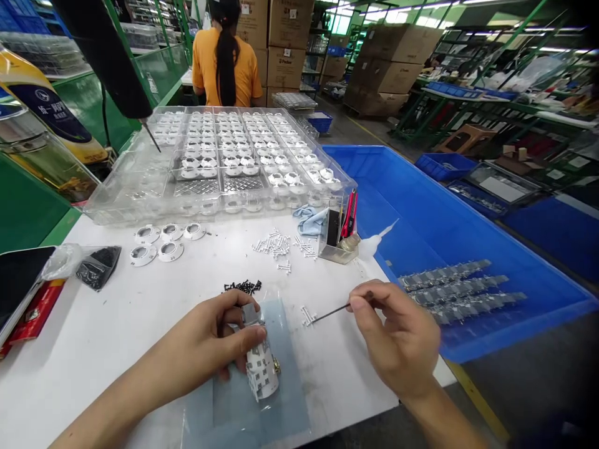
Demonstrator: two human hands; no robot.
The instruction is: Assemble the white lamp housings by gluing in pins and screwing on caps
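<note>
My left hand [213,340] is closed around a small white lamp body [262,369] studded with little square chips, held over a grey mat [285,386] on the white table [116,324]. My right hand [397,337] pinches thin tweezers [330,312], whose tip touches a small white pin [306,315] lying on the table. A heap of black screws [243,287] lies just beyond my left hand. More white pins [278,244] are scattered farther back.
A clear tray [140,199] of white rings fills the back, with several loose white rings [161,242] before it. A clear tool holder [337,240] stands right of centre. A blue bin [421,206] with metal parts sits right. A person in orange stands beyond.
</note>
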